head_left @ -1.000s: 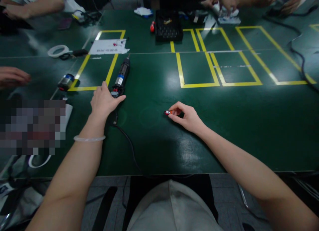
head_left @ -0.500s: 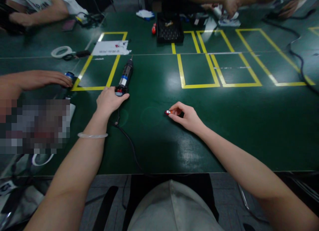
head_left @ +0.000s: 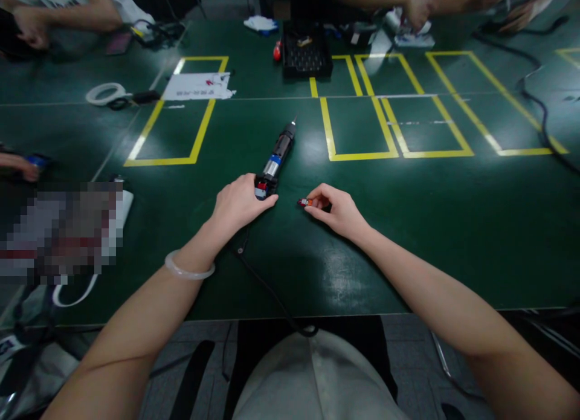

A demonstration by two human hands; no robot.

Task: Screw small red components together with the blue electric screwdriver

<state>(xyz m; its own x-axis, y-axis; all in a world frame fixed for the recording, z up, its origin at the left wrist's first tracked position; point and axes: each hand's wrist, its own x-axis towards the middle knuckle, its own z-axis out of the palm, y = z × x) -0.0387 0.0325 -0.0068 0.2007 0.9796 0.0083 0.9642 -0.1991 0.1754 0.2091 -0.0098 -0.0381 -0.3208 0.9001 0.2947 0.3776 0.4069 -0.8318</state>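
Observation:
My left hand (head_left: 239, 203) grips the rear end of a corded electric screwdriver (head_left: 276, 156), a black tool with a blue and silver band, lying on the green table (head_left: 408, 226) with its bit pointing away. Its black cable (head_left: 267, 287) runs back off the near edge. My right hand (head_left: 338, 211) rests on the table just right of the tool, fingers pinched on a small red and white part (head_left: 305, 202).
Yellow tape rectangles (head_left: 357, 127) mark the table. A black tray (head_left: 307, 56), a white paper (head_left: 198, 86) and a white tape ring (head_left: 105, 94) lie farther back. Other people's hands work at the far edge and at the left (head_left: 18, 165). A black cable (head_left: 539, 100) crosses the right side.
My left hand has dragged the screwdriver rightward from the yellow box to beside my right hand. The person at the left pulled their hand back. My right hand stayed put.

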